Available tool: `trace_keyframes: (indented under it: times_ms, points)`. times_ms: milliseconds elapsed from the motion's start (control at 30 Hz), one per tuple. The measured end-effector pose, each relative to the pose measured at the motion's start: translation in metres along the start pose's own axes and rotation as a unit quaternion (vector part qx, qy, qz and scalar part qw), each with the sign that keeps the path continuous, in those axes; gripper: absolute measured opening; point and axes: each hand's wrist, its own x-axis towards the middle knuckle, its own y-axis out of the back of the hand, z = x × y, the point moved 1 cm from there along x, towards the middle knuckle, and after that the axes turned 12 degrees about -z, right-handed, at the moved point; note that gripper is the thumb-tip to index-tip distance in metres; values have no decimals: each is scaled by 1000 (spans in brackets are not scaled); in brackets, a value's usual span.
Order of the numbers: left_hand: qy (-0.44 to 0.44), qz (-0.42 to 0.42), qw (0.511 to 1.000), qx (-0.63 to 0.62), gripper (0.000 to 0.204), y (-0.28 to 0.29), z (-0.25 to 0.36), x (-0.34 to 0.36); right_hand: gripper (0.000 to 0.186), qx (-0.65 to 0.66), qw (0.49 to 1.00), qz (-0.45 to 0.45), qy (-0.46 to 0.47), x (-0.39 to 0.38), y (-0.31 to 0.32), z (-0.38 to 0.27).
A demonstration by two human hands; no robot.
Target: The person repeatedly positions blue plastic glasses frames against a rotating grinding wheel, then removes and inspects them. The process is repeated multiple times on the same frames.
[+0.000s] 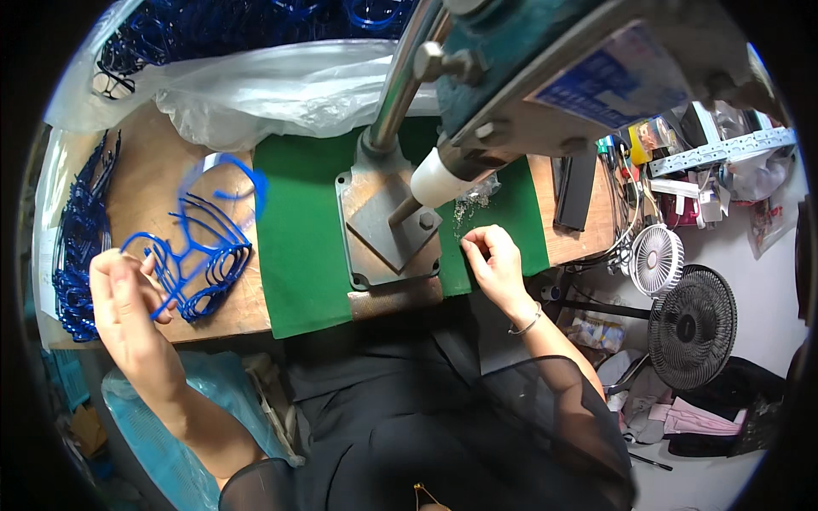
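My left hand (132, 302) is at the left end of the table, its fingers curled round a thin part of a blue plastic eyeglass frame (192, 251). Beside and under that frame lie several more blue frames (213, 294), overlapping on the bare wood. Just beyond them a blue eyeglass frame (256, 183) is smeared by motion. My right hand (494, 260) rests over the green mat (298, 238), thumb and forefinger pinched together. Whatever those fingertips hold is too small to make out. Tiny shiny bits (464, 209) are scattered just beyond them.
A bench press (503, 94) stands over the mat, its white-collared rod (405, 211) above a diamond-shaped steel plate (388, 230). Blue frame parts (81, 247) are heaped far left. Plastic sheeting (230, 94) lies behind. A black case (575, 192), cables and two fans (692, 328) occupy the right.
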Motion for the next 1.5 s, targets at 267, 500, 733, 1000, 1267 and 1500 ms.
trace_keyframes:
  times_ms: [267,500,733,1000,1267,1500]
  points:
    - [80,-116,839,-526,35,-53,9,-18,6,-42,998,-41,2,5,2,2]
    - [63,-63,920,-382,70,-85,28,-23,7,-19,998,-59,2,6,2,2]
    - [-24,-197,908,-369,88,-119,28,-54,12,-83,994,-65,6,11,0,-4]
    - [-44,-266,895,-356,80,-135,27,-60,9,123,956,-196,179,20,47,-115]
    - [-24,-277,907,-316,86,-124,28,-62,17,110,926,-184,310,24,29,-140]
    - [-15,-293,888,-353,87,-127,29,-65,17,116,927,-162,317,25,36,-138]
